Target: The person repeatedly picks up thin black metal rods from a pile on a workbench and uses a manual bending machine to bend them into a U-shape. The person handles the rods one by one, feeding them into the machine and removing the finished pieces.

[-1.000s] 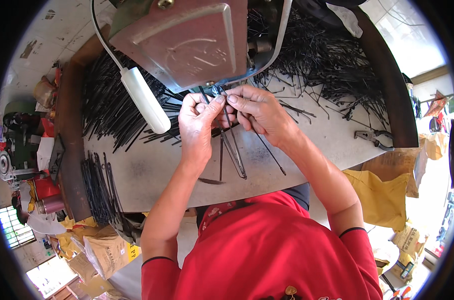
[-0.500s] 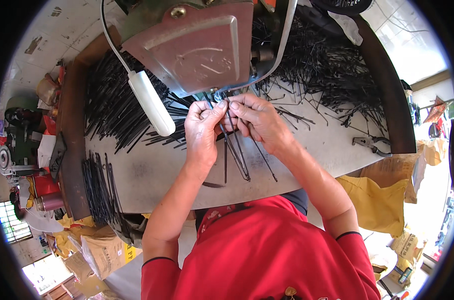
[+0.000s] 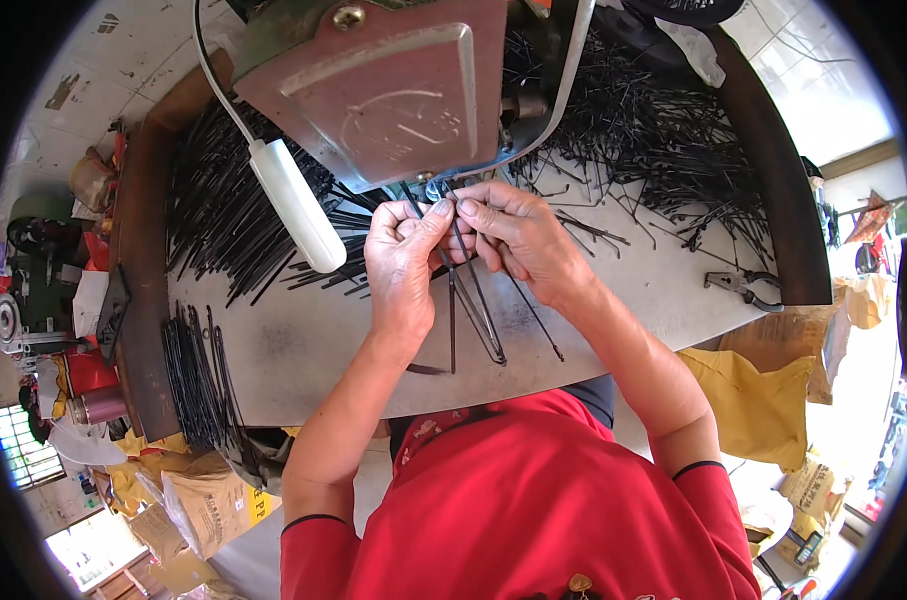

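Just below a machine head with a worn reddish cover [image 3: 389, 110], my two hands work close together. My left hand [image 3: 404, 262] pinches thin black rods [image 3: 484, 318] between thumb and fingers. Closed beside it, my right hand [image 3: 529, 243] grips the upper part of the rods too, its thumb near my left thumb. The rods hang down toward me, and two of them meet at a bent lower end. Their top ends reach under the machine head, where fingers and machine partly hide them. Which rod belongs to which hand is hard to see.
Long black rods [image 3: 244, 210] lie heaped at the left, with a smaller bundle [image 3: 196, 375] nearer me. Bent black pieces [image 3: 664, 150] pile up at the right. Pliers [image 3: 744, 288] rest near the right edge. A white lamp [image 3: 299, 205] hangs left of the machine.
The lower ends of the rods have shifted slightly right and toward me. Both hands keep their grip at nearly the same place, and the view has moved a little.
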A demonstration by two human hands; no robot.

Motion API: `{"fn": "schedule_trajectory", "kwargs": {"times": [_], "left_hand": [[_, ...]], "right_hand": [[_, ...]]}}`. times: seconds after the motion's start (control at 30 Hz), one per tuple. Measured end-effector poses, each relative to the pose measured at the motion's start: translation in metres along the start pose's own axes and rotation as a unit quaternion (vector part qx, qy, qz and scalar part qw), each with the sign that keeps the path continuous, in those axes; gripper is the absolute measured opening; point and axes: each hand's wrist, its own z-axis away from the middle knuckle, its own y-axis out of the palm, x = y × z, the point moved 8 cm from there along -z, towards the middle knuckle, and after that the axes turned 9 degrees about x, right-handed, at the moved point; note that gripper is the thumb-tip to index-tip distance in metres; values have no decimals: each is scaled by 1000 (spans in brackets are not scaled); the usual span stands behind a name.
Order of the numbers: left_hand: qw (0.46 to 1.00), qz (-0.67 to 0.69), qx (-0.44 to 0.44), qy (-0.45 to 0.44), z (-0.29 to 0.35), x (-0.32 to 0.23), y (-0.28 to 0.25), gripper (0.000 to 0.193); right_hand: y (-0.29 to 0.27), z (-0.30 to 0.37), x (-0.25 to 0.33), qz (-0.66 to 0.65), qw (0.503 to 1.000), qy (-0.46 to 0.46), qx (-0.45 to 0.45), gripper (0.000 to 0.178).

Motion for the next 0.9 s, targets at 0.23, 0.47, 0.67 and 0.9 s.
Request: {"fn": "schedule_trajectory", "kwargs": {"times": [0.23,0.47,0.67,0.9], "left_hand": [[998,39,33,-23,-7,4,2,22],[999,42,15,-10,-1,7,1,22],[999,17,39,-19,-5,6,-1,22],[997,68,14,-31,0,9,-2,21]], "right_hand": [[-2,-5,2,59,998,7,-6,23],[1,2,1,14,1000,-15,-16,24],[-1,-4,-1,29,1000,2,10,24],[2,-1,-6,10,1000,7,-12,26]]}}
